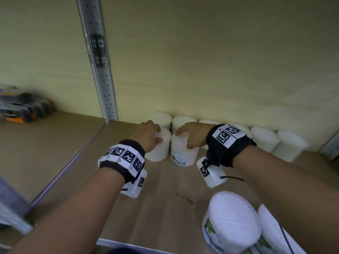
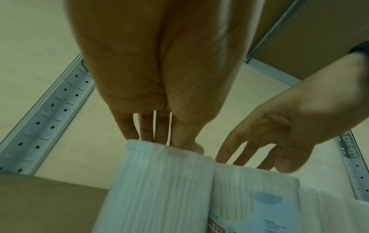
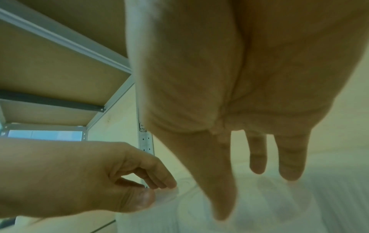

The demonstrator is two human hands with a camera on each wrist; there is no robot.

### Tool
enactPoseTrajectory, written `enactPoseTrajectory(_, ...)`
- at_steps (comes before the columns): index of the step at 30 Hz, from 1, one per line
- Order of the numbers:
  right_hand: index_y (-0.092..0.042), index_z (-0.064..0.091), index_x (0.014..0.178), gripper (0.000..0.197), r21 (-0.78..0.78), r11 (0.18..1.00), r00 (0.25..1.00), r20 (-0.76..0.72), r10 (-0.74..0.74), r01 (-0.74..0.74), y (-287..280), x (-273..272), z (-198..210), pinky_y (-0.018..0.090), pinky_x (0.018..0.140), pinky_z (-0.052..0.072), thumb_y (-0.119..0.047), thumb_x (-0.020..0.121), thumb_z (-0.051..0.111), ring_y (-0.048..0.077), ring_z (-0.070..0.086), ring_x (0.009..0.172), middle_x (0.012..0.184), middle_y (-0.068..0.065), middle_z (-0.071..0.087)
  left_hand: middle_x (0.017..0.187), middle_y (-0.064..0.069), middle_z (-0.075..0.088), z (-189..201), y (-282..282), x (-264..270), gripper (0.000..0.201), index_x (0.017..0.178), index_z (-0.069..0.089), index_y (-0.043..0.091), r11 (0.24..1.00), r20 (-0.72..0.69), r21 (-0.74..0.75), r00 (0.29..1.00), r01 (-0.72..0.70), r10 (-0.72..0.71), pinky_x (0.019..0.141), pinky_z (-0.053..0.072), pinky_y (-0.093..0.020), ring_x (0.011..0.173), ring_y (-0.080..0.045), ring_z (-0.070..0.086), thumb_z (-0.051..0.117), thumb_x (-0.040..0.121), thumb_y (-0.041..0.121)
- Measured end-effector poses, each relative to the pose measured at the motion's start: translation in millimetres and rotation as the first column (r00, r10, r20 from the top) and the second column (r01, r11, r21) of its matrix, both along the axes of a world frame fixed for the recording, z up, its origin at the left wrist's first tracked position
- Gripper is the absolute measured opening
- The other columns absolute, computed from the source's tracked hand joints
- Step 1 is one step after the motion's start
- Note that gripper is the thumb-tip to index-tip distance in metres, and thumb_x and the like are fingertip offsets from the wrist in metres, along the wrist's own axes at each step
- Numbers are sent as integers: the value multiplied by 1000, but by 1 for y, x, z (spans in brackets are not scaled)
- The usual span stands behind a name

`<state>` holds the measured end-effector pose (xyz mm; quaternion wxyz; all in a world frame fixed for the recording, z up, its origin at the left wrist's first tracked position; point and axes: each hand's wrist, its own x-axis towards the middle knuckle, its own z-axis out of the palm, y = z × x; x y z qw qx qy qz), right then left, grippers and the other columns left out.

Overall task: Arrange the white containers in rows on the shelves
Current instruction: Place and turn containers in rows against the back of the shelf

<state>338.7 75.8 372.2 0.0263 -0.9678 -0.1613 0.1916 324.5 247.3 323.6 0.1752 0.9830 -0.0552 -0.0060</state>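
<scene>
Two white containers stand side by side on the wooden shelf (image 1: 156,198), in front of a back row of white containers (image 1: 181,121). My left hand (image 1: 157,134) grips the plain left container (image 1: 159,149) from above, with the thumb on its near side. My right hand (image 1: 185,138) arches over the labelled container (image 1: 183,154), which shows a barcode, and holds it by the top rim. In the left wrist view my left hand (image 2: 165,141) meets the plain container (image 2: 159,189) beside the labelled one (image 2: 255,197). The right wrist view is blurred.
The back row runs right along the wall to two more containers (image 1: 291,145). Two large white tubs (image 1: 233,222) with green labels stand at the near right. A perforated metal post (image 1: 102,79) divides the bays. Dark boxes (image 1: 23,107) lie on the left shelf.
</scene>
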Motion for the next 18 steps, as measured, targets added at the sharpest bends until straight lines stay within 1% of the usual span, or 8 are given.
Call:
enactPoseTrajectory(2,-21,40,143,58,16,999,996,86,-33,32,0,1,0,33,104,42,-24,89,62,26,44,130,146,5,40,129,-11,47,0,0,0,43,132,50,12,1000,-1,-4,1000,-1,1,101,35,-33,122,-28,43,56,93,28)
enactPoseTrajectory(4,-17,42,142,60,-30,999,989,143,-41,45,-1,1,-2,34,104,40,-42,90,59,29,44,128,143,9,39,130,-11,47,-1,0,-1,43,133,49,12,1000,-3,-7,1000,-1,1,101,35,-33,122,-28,43,55,94,28)
enactPoseTrajectory(5,-16,41,142,64,-55,997,989,140,-40,48,-1,1,-4,35,104,39,-47,89,57,28,44,128,143,10,39,130,-11,47,-1,0,-1,43,133,49,12,1000,-2,-4,1000,0,0,101,34,-33,122,-28,43,55,94,28)
enactPoseTrajectory(7,-16,38,142,68,-82,995,992,123,-38,48,-1,0,-8,35,104,39,-50,88,59,28,44,128,143,10,39,131,-11,46,0,0,-2,43,134,48,12,1000,-1,1,1000,1,-1,100,34,-32,123,-28,43,54,94,28)
enactPoseTrajectory(10,-17,37,142,67,-91,995,992,121,-30,41,0,-2,-9,36,102,39,-47,87,61,29,44,127,142,9,39,131,-11,46,0,0,-2,43,134,48,12,1000,5,-4,1000,0,0,100,34,-32,123,-28,42,54,94,27)
enactPoseTrajectory(13,-18,39,141,64,-79,997,994,108,-5,13,0,-3,-7,36,103,42,-39,86,66,28,47,125,141,8,41,131,-11,47,-1,-1,-2,43,133,49,11,1000,9,-5,1000,-2,2,99,34,-32,122,-28,43,55,94,27)
enactPoseTrajectory(15,-19,40,141,63,-61,998,996,86,19,-14,-1,-3,-5,36,105,42,-30,86,68,26,47,126,143,6,40,130,-11,47,-1,-1,-1,43,133,49,11,1000,9,-2,1000,-1,1,99,35,-33,121,-28,44,55,94,27)
enactPoseTrajectory(18,-21,40,142,63,-29,998,998,40,49,-48,-4,-2,-1,33,106,41,-14,86,67,24,44,131,147,4,39,131,-11,47,-1,-1,-2,42,133,49,11,1000,6,-7,1000,-3,4,100,34,-33,122,-28,43,55,94,26)
